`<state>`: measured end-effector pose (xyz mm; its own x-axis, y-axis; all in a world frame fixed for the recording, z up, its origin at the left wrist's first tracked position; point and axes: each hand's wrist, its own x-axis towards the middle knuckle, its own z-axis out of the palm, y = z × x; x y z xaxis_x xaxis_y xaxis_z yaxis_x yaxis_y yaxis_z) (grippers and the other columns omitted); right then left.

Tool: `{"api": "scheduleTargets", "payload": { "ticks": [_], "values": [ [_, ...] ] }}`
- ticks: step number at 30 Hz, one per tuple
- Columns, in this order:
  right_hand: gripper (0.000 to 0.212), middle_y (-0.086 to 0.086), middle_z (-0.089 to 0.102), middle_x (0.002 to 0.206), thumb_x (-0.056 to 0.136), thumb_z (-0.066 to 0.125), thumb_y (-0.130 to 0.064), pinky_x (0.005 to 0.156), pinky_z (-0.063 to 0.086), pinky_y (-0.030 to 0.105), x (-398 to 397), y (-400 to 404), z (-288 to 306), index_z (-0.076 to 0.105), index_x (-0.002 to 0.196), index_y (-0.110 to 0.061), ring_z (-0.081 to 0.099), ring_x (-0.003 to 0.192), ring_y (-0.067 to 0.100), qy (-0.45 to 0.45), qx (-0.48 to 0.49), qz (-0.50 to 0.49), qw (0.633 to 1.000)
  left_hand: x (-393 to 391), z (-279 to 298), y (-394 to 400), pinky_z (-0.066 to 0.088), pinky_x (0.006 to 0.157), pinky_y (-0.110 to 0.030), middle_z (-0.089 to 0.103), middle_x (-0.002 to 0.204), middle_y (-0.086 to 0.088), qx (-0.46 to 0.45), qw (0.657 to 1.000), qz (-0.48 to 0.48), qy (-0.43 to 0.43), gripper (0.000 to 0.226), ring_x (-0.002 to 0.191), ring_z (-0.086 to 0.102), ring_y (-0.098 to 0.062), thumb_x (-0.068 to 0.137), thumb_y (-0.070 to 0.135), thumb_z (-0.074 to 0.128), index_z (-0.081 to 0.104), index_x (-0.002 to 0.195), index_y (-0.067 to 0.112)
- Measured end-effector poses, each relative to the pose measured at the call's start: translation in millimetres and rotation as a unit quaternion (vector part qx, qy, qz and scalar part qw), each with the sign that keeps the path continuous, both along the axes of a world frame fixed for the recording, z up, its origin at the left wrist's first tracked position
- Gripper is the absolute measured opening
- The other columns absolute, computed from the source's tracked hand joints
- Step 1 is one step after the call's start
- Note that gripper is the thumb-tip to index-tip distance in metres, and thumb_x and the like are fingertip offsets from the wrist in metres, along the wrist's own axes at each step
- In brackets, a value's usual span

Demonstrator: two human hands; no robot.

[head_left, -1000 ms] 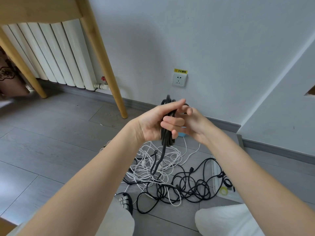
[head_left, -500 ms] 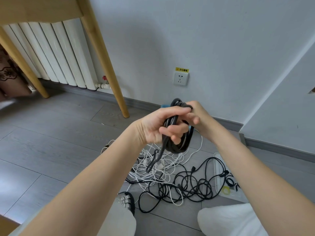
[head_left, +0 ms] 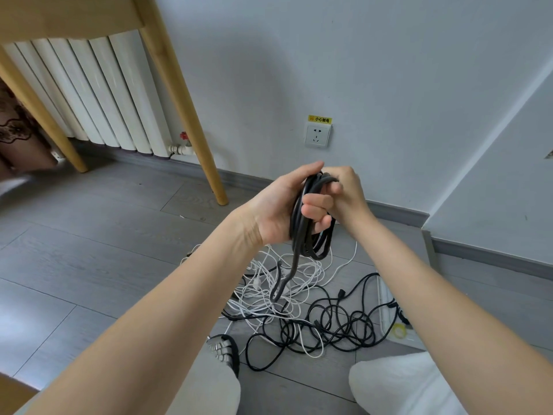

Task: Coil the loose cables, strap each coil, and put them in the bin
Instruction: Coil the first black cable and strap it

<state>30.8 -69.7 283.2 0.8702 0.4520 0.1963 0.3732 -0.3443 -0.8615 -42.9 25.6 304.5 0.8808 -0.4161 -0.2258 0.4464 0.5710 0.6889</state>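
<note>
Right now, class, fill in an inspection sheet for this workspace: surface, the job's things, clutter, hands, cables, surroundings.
Surface: grey plank floor.
Job's things: black cable coil held up, tail hanging; clear bin on the floor at right, partly hidden.
Clutter: yellow tape roll in the bin.
Hands: left hand grips the coil; right hand pinches its top.
Cables: white cables and black cables tangled loose on the floor.
Surroundings: radiator, wooden table leg, wall socket.
</note>
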Motion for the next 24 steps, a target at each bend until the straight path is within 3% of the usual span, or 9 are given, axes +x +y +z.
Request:
{"api": "scheduleTargets", "payload": {
  "ticks": [3, 6, 8, 9, 11, 14, 16, 20, 24],
  "values": [
    [0.036, -0.014, 0.03, 0.033, 0.074, 0.046, -0.015, 0.045, 0.026, 0.021, -5, -3, 3, 0.035, 0.039, -0.02, 0.028, 0.041, 0.006, 0.092, 0.083, 0.0, 0.992, 1, 0, -6, 0.056, 0.06, -0.023, 0.048, 0.046, 0.006, 0.035, 0.999, 0.023, -0.018, 0.035, 0.04, 0.053, -0.007, 0.089, 0.042, 0.04, 0.054, 0.084, 0.01],
    [0.036, -0.012, 0.033, 0.03, 0.098, 0.034, -0.006, 0.029, 0.023, 0.009, -5, -12, -1, 0.034, 0.063, -0.016, 0.027, 0.02, 0.002, 0.247, 0.128, 0.019, 0.96, 1, -1, -5, 0.054, 0.076, -0.032, 0.059, 0.054, 0.001, 0.128, 0.99, 0.021, -0.052, 0.042, 0.057, 0.065, -0.016, 0.095, 0.047, 0.032, 0.056, 0.092, 0.012],
    [0.025, 0.003, 0.045, 0.047, 0.094, 0.039, -0.013, 0.032, 0.028, 0.011, -2, -9, -5, 0.044, 0.07, -0.007, 0.038, 0.025, 0.004, 0.268, 0.122, -0.014, 0.956, -2, 0, -4, 0.05, 0.077, -0.028, 0.055, 0.051, 0.006, 0.186, 0.979, -0.001, -0.082, 0.034, 0.058, 0.062, -0.013, 0.093, 0.044, 0.034, 0.052, 0.09, 0.015],
    [0.02, 0.01, 0.051, 0.06, 0.088, 0.042, -0.016, 0.038, 0.035, 0.016, 1, -6, -7, 0.049, 0.074, -0.004, 0.049, 0.037, 0.011, 0.276, 0.116, -0.028, 0.954, -3, 1, -5, 0.049, 0.077, -0.027, 0.048, 0.046, 0.008, 0.191, 0.978, -0.004, -0.085, 0.029, 0.05, 0.056, -0.01, 0.093, 0.041, 0.035, 0.048, 0.086, 0.016],
    [0.019, 0.013, 0.058, 0.078, 0.086, 0.045, -0.015, 0.049, 0.04, 0.025, 6, -2, -9, 0.054, 0.075, -0.003, 0.058, 0.062, 0.021, 0.304, 0.103, -0.037, 0.946, -2, 3, -7, 0.05, 0.068, -0.022, 0.031, 0.039, 0.011, 0.163, 0.984, 0.014, -0.066, 0.03, 0.036, 0.035, -0.004, 0.097, 0.035, 0.035, 0.042, 0.074, 0.018],
    [0.014, 0.008, 0.061, 0.075, 0.093, 0.051, -0.012, 0.047, 0.049, 0.023, 14, -4, -6, 0.059, 0.081, -0.009, 0.062, 0.057, 0.016, 0.357, 0.138, 0.061, 0.922, 4, 6, 4, 0.037, 0.039, -0.014, 0.024, 0.035, 0.013, 0.099, 0.99, 0.08, -0.055, 0.034, 0.029, 0.024, -0.001, 0.1, 0.029, 0.032, 0.035, 0.067, 0.019],
    [0.013, 0.009, 0.063, 0.085, 0.091, 0.054, -0.024, 0.067, 0.054, 0.027, 17, -10, -8, 0.059, 0.092, -0.011, 0.064, 0.072, 0.019, 0.396, 0.163, 0.102, 0.898, 9, 10, 23, 0.029, 0.033, -0.014, 0.024, 0.033, 0.012, 0.044, 0.986, 0.154, -0.054, 0.036, 0.027, 0.024, 0.0, 0.1, 0.028, 0.03, 0.032, 0.066, 0.019],
    [0.059, 0.007, 0.064, 0.11, 0.08, 0.049, -0.051, 0.098, 0.039, 0.029, 9, -19, -19, 0.054, 0.119, -0.007, 0.059, 0.107, 0.019, 0.388, 0.018, 0.247, 0.888, 11, 12, 51, 0.026, 0.033, -0.014, 0.023, 0.035, 0.012, 0.017, 0.959, 0.277, -0.062, 0.034, 0.028, 0.023, -0.001, 0.1, 0.027, 0.034, 0.032, 0.066, 0.02],
    [0.025, 0.0, 0.066, 0.103, 0.098, 0.043, -0.025, 0.098, 0.041, 0.02, -5, -19, -30, 0.063, 0.1, -0.009, 0.06, 0.103, 0.009, 0.199, -0.213, 0.349, 0.891, 8, 16, 45, 0.028, 0.033, -0.013, 0.024, 0.035, 0.012, -0.003, 0.969, 0.242, -0.058, 0.034, 0.029, 0.024, -0.001, 0.1, 0.028, 0.035, 0.033, 0.067, 0.02]
  ]
}}
